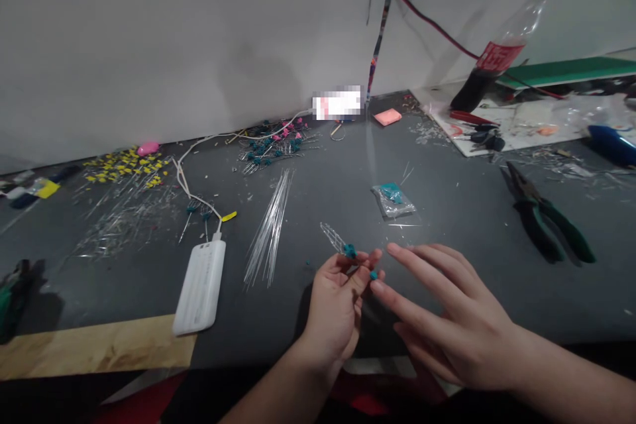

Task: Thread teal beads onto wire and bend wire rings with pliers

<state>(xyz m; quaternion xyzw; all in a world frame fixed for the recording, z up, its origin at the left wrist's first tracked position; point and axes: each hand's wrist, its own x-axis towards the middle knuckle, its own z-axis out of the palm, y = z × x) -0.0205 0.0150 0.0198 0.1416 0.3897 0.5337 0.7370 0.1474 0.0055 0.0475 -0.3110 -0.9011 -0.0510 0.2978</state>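
Note:
My left hand is closed, thumb against fingers, on a small teal-headed wire piece. Its looped silvery wires stick out up and to the left. A second small teal bit shows at the tip of my left thumb; I cannot tell whether it belongs to the same piece. My right hand is open beside it, fingers spread, one fingertip close to that teal bit. Whether they touch is unclear. Beyond the hands lies a clear bag with teal material inside.
Straight wires lie left of my hands, near a white power bank with its cable. Behind are teal and pink wire pieces and yellow ones. Pliers and a cola bottle stand to the right.

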